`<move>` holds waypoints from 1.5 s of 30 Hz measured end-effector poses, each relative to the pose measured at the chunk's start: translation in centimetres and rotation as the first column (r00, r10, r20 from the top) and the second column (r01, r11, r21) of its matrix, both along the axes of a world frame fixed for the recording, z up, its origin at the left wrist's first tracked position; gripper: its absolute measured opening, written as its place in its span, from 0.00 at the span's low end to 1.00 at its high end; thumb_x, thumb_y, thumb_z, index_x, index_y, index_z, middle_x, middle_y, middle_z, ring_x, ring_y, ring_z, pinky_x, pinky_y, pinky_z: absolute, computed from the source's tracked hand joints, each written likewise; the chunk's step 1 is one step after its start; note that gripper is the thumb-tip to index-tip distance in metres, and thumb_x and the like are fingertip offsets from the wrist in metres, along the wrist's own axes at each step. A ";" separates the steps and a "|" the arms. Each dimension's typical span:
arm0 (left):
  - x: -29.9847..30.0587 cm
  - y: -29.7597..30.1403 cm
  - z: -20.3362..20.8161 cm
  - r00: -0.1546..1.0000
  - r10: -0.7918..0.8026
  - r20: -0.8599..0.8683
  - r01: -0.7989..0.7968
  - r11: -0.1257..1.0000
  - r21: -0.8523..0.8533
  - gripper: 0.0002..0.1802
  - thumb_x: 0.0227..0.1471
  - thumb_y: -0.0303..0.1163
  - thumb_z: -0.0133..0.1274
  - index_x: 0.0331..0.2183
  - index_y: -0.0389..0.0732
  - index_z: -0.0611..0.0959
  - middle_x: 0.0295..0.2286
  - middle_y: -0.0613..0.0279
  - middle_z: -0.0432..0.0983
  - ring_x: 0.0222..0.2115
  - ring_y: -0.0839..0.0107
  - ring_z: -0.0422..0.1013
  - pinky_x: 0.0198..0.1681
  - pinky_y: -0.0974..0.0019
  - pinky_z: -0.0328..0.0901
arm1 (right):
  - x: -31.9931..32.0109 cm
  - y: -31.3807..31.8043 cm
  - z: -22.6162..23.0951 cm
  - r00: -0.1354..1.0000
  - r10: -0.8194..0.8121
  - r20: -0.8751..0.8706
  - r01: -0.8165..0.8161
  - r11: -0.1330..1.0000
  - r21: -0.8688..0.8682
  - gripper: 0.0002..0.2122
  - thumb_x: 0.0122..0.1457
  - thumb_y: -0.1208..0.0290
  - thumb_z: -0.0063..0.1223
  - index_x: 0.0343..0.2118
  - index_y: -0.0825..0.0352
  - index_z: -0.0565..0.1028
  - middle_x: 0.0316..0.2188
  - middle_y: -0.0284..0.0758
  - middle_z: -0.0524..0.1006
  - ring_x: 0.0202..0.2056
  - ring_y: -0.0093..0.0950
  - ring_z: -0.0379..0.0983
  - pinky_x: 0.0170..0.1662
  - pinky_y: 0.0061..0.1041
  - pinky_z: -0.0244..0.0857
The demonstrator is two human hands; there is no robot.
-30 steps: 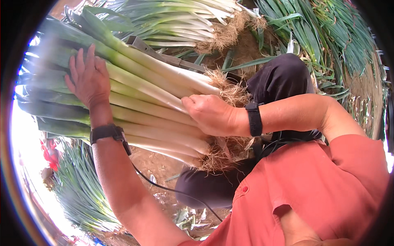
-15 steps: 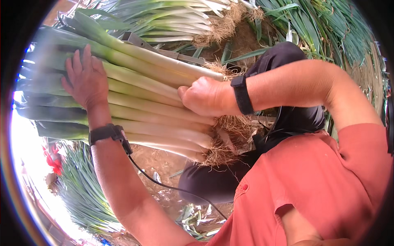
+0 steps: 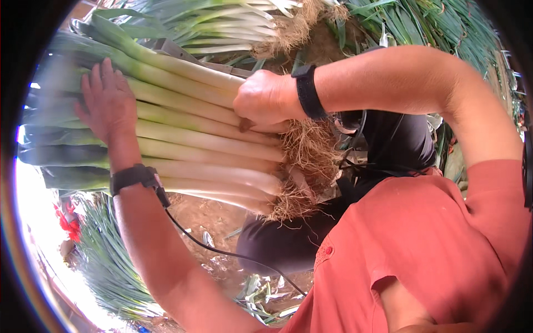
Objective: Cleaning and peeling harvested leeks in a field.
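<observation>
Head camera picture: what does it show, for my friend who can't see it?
Two bare hands hold a big bundle of leeks. The left hand lies flat on the green stalks, and the right hand grips near the hairy roots.

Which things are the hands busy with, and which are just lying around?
In hand: leek bundle, left hand flat on its green end, right hand gripping near the roots.
Lying about: leek pile behind, green leaves on the ground.

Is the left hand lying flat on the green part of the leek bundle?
Yes, the left hand lies open-palmed on the green leaves of the leek bundle, away from the roots.
</observation>
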State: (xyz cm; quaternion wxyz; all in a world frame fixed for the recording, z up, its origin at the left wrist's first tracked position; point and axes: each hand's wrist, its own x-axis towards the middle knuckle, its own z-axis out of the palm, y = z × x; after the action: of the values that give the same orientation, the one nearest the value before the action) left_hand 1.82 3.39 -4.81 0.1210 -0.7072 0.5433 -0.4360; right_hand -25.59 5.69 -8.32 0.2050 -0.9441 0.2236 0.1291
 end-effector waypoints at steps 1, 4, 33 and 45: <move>-0.2 -0.1 0.4 1.000 0.007 -0.028 -0.007 1.000 0.011 0.23 0.59 0.50 0.32 0.56 0.71 0.62 0.57 0.77 0.58 0.58 0.72 0.52 0.58 0.43 0.45 | -0.3 -0.2 0.2 0.999 -0.027 0.044 0.027 1.000 -0.009 0.16 0.50 0.54 0.56 0.27 0.65 0.80 0.24 0.37 0.79 0.29 0.33 0.77 0.32 0.31 0.71; -0.8 0.2 0.8 0.996 0.021 -0.090 -0.018 0.999 0.028 0.23 0.60 0.50 0.32 0.57 0.72 0.60 0.58 0.76 0.56 0.59 0.71 0.50 0.58 0.42 0.43 | -0.7 0.6 0.3 0.997 -0.060 0.046 0.063 0.996 -0.069 0.15 0.50 0.56 0.55 0.24 0.65 0.79 0.25 0.39 0.79 0.30 0.36 0.77 0.33 0.32 0.71; 0.5 -0.2 -0.8 0.987 -0.094 -0.133 0.085 0.994 -0.069 0.23 0.59 0.48 0.35 0.56 0.76 0.61 0.56 0.76 0.59 0.58 0.70 0.53 0.57 0.42 0.44 | -6.5 2.2 2.9 0.986 -0.022 0.164 -0.004 0.988 0.156 0.13 0.55 0.61 0.47 0.25 0.68 0.72 0.18 0.44 0.75 0.24 0.43 0.74 0.29 0.39 0.69; 0.1 0.3 0.0 0.994 -0.066 -0.090 0.061 0.996 -0.057 0.22 0.59 0.47 0.35 0.55 0.73 0.64 0.56 0.74 0.60 0.58 0.68 0.53 0.57 0.41 0.46 | -5.7 5.4 -0.1 0.984 0.113 0.138 -0.128 0.986 0.106 0.09 0.47 0.67 0.51 0.22 0.68 0.75 0.19 0.43 0.76 0.25 0.41 0.75 0.30 0.36 0.69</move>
State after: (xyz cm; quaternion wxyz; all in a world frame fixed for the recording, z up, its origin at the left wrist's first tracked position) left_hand 1.93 3.66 -4.82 0.0628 -0.7117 0.5585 -0.4214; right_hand -31.31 11.05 -8.40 0.2648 -0.9491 0.1442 0.0911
